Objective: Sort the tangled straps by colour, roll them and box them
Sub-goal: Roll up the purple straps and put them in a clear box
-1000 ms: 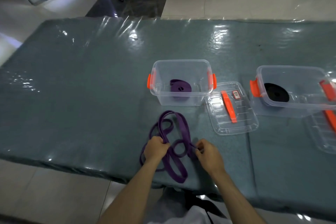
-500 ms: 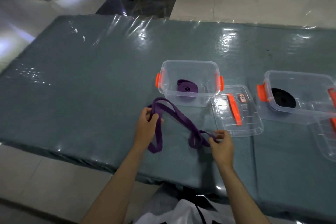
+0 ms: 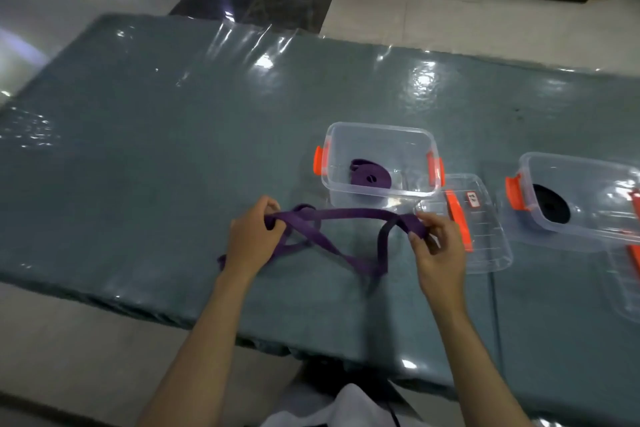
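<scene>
Flat purple strap [image 3: 349, 214], twisted loops

A plastic-covered grey-green table [image 3: 173, 156] carries two clear boxes [image 3: 381, 146] [image 3: 585, 229] and their lids [image 3: 485, 246] [image 3: 627, 288].

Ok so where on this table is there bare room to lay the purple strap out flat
The whole stretch left of the purple-strap box and beyond the left hand is bare mat, as is the far strip behind both boxes. It is crowded to the right: lid, then the black-strap box.
</scene>
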